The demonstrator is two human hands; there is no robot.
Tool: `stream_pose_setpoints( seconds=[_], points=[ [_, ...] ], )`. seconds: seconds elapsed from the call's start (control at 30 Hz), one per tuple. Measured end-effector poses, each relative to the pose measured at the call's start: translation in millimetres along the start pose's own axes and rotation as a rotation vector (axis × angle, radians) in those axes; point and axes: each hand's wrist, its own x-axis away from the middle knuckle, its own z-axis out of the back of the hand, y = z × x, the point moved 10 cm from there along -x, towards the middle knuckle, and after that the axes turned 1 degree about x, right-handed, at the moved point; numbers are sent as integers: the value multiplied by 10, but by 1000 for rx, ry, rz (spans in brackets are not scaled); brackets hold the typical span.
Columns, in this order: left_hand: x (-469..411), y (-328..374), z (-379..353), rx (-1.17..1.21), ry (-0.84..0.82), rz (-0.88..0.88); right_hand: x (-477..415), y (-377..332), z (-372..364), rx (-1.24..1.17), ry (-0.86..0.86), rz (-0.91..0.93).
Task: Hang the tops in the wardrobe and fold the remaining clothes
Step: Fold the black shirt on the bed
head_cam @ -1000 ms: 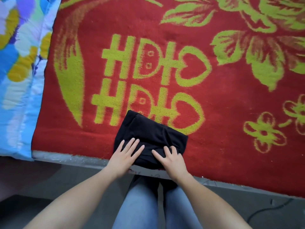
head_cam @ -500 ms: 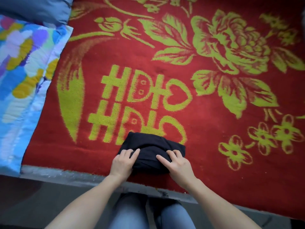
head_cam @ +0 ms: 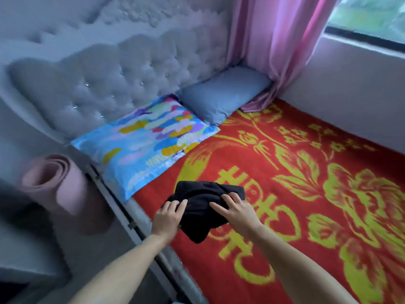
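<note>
Gripping the folded black garment (head_cam: 206, 207), the left hand (head_cam: 168, 218) curls round its left edge; the right hand (head_cam: 237, 212) holds its right side, above the red blanket (head_cam: 306, 216) near the bed edge.

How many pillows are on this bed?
2. A multicoloured pillow lies against the headboard; a plain blue pillow lies beyond it, by the pink curtain. More could be out of frame.

Tufted grey headboard (head_cam: 109, 84), pink curtain (head_cam: 274, 40), window (head_cam: 368, 16).
</note>
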Motion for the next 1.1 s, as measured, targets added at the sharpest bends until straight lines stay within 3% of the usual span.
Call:
stream_pose_setpoints(
  seconds=[0.17,0.3,0.37,0.47,0.8,1.1],
  points=[
    [891,-550,808,-182,121,326,-395,-882,679,64,122,319],
    [1800,-838,1310,-278,80,598,-543,-1807,1039,47,169,564],
    [2436,-1092,1467,-267,-18,757,-552,-2467,1239,41,194,702],
    [3150,-1306,1751,-267,-10,986,-488,-3142,1447,52,247,851],
    [4747,-1560,1954,-201,-107,1231,-267,-4793,1593,78,237,1086],
    [6882,-2290,2274,-243,-104,1386,-29,-7179,1641,116,246,1242]
  ],
)
